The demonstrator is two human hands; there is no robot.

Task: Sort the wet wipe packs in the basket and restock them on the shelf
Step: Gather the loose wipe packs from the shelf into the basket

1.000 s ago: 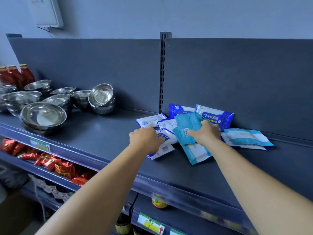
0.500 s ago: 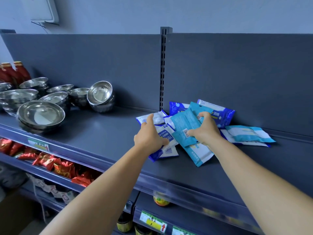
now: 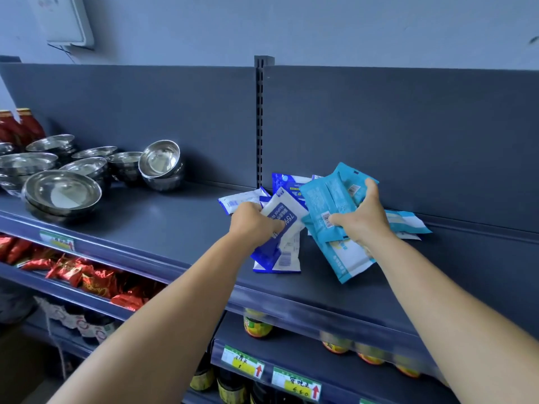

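A loose heap of wet wipe packs lies on the dark grey shelf [image 3: 175, 228], just right of the slotted upright. My left hand [image 3: 253, 225] grips white-and-dark-blue packs [image 3: 281, 220], lifted and tilted; more of the same kind [image 3: 280, 258] lie beneath it. My right hand [image 3: 364, 220] clutches a fanned bunch of light-blue packs [image 3: 326, 199], barcodes facing me. A light-blue-and-white pack [image 3: 348, 260] lies flat under that hand. Other packs rest behind: a white one [image 3: 237, 199] on the left, a dark blue one [image 3: 287, 180] at the back panel, a teal-and-white one [image 3: 408, 223] on the right. No basket is in view.
Stacked steel bowls [image 3: 62, 192] fill the shelf's left part, with red bottles [image 3: 23, 126] behind them. The shelf below holds red foil packets [image 3: 87, 278] and jars [image 3: 256, 326]. Price tags [image 3: 296, 381] line the lower rails.
Both hands have raised their packs off the shelf. The left hand closed on the white-and-blue packs and tilted them up; the right hand gathered more light-blue packs and lifted them toward the back panel.
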